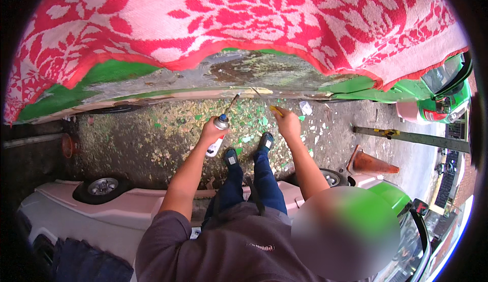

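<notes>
My left hand (209, 131) is wrapped round a white and red gas canister with a blue fitting and a thin metal nozzle, a blowtorch (221, 123). The nozzle points at the lower edge of a car body panel (203, 76). Patches of green paint stay on that panel, and elsewhere it shows grey, brown and cream. In my right hand (288, 125) is a scraper (276, 111) with a yellow handle. Its thin blade reaches toward the panel's lower edge; whether it touches cannot be made out.
A red and white floral towel (244, 18) drapes over the car. Paint flakes (173, 134) litter the ground around my shoes (266, 141). Behind me stands a pink and green car (137, 206). To the right are an orange cone (373, 162), a metal post (427, 138) and another green car (450, 104).
</notes>
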{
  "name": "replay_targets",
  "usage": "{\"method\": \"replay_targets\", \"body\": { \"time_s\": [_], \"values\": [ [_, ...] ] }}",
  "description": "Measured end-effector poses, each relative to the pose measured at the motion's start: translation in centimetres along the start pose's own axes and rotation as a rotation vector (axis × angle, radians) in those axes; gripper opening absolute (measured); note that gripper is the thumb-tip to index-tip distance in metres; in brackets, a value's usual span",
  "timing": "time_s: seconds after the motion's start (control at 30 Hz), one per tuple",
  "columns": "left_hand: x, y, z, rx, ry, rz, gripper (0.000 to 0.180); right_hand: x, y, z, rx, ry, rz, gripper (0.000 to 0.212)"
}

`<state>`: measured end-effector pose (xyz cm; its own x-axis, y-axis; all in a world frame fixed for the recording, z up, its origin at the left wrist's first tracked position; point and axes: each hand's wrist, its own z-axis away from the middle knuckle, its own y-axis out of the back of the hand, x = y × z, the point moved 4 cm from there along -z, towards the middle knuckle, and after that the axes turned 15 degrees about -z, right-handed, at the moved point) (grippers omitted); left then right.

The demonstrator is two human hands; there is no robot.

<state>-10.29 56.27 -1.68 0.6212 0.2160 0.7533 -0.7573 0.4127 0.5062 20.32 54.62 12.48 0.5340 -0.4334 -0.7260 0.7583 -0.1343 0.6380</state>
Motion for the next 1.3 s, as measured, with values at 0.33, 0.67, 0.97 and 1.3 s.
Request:
{"method": "replay_targets", "body": {
  "time_s": [0.33, 0.67, 0.97, 1.3],
  "values": [
    [0.9, 0.5, -0.5, 0.034, -0.001, 0.036, 0.056, 0.0, -2.0, -1.8, -0.065, 0.06, 0.074, 0.029],
    [1.2, 1.4, 0.0, 0.071, 0.039, 0.003, 0.059, -4.4, -1.1, -1.2, -0.112, 0.107, 0.189, 0.023],
    [0.6, 1.7, 1.0, 0.051, 0.027, -0.029, 0.063, -4.5, -1.8, -1.2, -0.075, 0.144, 0.203, 0.023],
    [0.1, 2.4, 1.0, 0.036, -0.008, 0.01, 0.061, -4.4, -2.3, -0.7, -0.033, 0.17, 0.248, 0.023]
  ]
}}
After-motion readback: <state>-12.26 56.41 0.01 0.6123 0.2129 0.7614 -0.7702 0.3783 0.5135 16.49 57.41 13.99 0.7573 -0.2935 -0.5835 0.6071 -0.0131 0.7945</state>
